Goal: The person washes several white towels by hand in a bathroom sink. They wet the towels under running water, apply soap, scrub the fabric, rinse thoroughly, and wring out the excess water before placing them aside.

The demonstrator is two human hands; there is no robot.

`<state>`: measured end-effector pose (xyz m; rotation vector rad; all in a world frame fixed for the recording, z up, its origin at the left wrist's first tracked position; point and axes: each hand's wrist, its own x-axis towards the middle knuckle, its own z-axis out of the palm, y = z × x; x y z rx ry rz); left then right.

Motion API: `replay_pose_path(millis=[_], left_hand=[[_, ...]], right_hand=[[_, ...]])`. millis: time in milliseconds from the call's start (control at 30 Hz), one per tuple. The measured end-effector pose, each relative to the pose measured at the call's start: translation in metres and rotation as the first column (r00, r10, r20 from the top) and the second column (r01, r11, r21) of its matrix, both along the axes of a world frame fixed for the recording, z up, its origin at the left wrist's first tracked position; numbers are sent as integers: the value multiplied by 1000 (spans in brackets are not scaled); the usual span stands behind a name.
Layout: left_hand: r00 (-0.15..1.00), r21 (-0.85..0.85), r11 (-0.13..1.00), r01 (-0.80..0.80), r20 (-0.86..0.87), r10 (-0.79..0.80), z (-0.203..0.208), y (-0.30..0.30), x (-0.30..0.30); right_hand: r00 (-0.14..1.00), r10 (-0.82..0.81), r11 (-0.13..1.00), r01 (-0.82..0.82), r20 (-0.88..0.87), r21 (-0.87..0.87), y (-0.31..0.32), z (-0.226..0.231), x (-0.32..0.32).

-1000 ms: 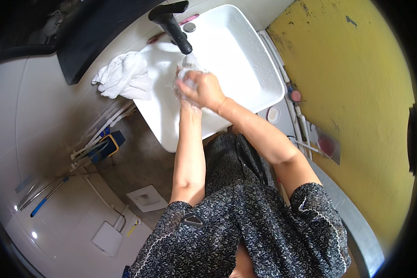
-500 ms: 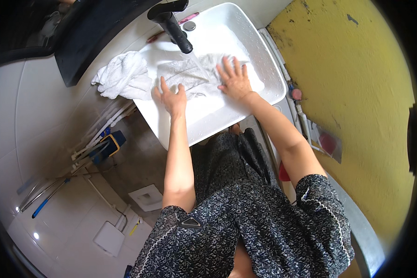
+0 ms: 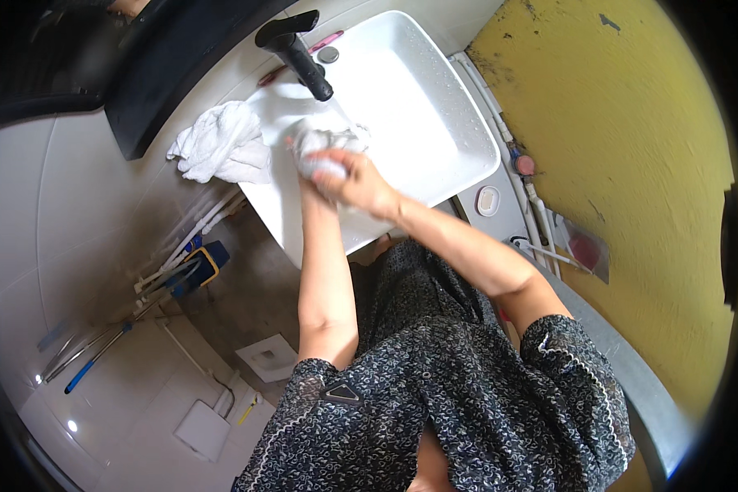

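A wet grey-white cloth (image 3: pixel 313 139) is bunched up over the near left part of the white sink (image 3: pixel 459 156), below the black faucet (image 3: pixel 303 66). My left hand (image 3: pixel 310 187) grips it from the left, mostly hidden behind the cloth and my other hand. Across its near side lies my right hand (image 3: pixel 361 184), fingers curled round the bundle and smeared by motion. A smooth pale patch shows under those fingers; whether it is cloth, suds or something else I cannot tell. Another white towel (image 3: pixel 221 143) lies crumpled over the sink's left edge.
A pink toothbrush-like stick (image 3: pixel 326 41) and a round metal stopper (image 3: pixel 328 55) lie behind the faucet. Right of the sink are a small oval soap dish (image 3: pixel 488 201), white pipes (image 3: pixel 492 107) and a yellow wall (image 3: pixel 623 148). A blue bucket (image 3: pixel 195 269) stands lower left.
Both hands were spread over the cloth laid flat in the sink. Now they have come together at the left with the cloth bunched between them. The sink's right side and the soap dish show.
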<state>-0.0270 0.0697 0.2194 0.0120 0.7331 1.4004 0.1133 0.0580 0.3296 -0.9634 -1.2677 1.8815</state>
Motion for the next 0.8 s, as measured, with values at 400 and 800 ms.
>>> replay_pose_path(millis=[400,800], left_hand=[[975,94,992,-79,216,57,19,7,41],[-39,-320,939,-126,-944,-327,47,-25,-15]], right_hand=[[765,-333,799,-82,551,596,36,9,-7],[194,-237,831,-468,952,302,56,-66,103]])
